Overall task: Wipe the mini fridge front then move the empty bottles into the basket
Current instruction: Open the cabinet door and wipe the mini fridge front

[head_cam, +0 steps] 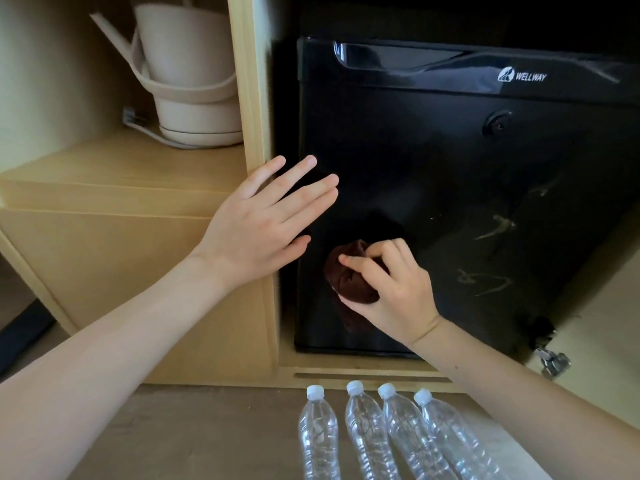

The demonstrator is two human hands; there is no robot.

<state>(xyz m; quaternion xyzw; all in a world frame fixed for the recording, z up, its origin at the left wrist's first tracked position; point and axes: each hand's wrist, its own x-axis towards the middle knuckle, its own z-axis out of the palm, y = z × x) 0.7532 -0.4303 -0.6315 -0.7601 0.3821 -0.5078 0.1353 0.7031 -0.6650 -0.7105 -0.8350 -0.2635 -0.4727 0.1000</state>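
While a bunched dark brown cloth [349, 280] is clamped between the curled fingers and thumb of the right hand [394, 296] and pressed to the lower left of the black mini fridge front [433, 161], the left hand [256, 223] is held flat at centre left, fingers straight and spread over the wooden cabinet post [256, 98] and the fridge's edge; whether it touches is hard to tell. Pale smears [495, 226] are seen on the door at the right. Four capped clear bottles [381, 438] are lined up side by side at the bottom edge — caps nearest the cabinet. A beige vessel [187, 64] is seen on the shelf at upper left.
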